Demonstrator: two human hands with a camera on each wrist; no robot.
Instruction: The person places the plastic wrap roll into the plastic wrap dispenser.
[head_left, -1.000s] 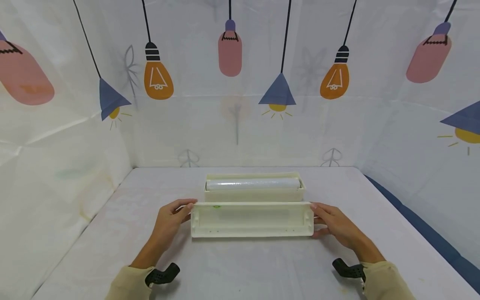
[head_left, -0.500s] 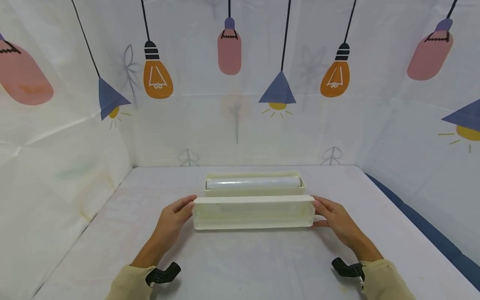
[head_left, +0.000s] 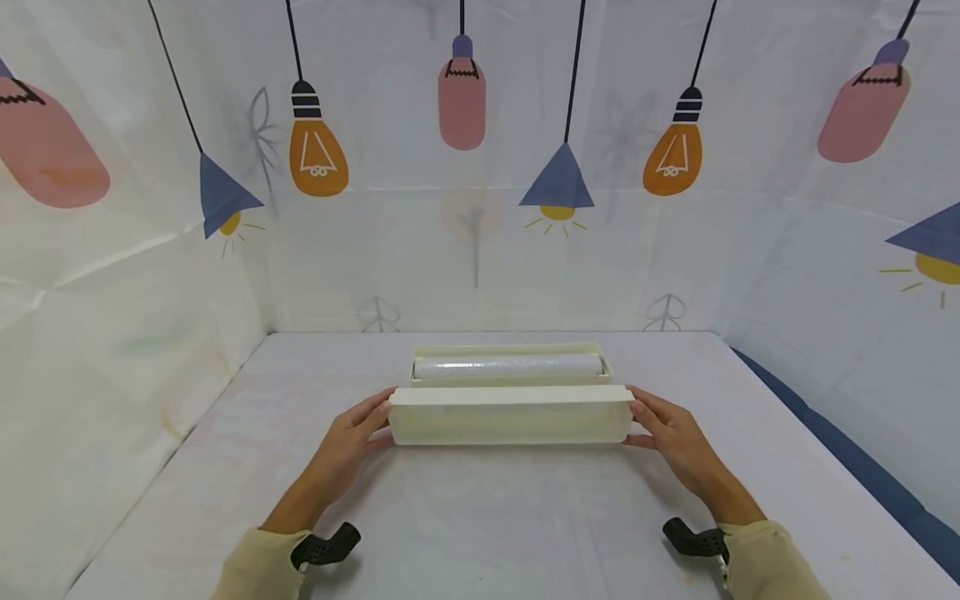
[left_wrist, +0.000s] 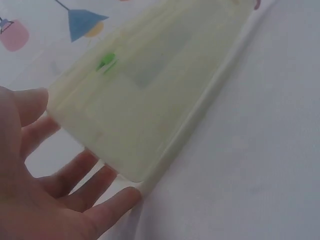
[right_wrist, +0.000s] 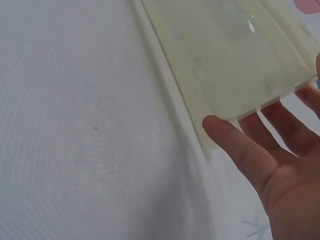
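Note:
A long cream plastic lid (head_left: 512,417) is held level between both hands in the head view. At its left end, my left hand (head_left: 347,446) grips the short side with thumb and fingers. My right hand (head_left: 681,446) holds the opposite end likewise. Just behind the lid stands a matching open box (head_left: 607,368), its lower front hidden by the lid. Inside that box lies a roll of clear plastic wrap (head_left: 510,367). The left wrist view shows a small green mark (left_wrist: 106,61) on the translucent lid.
A white cloth covers the table (head_left: 480,525). White curtains (head_left: 480,258) printed with lamps and bulbs enclose the back and sides. Blue fabric (head_left: 847,450) shows beyond the right table edge. Each wrist carries a black camera mount (head_left: 327,546).
Both hands have tipped the lid over, so its inside no longer faces the head camera and its flat outer face points up. It has also shifted slightly away, closer to the box.

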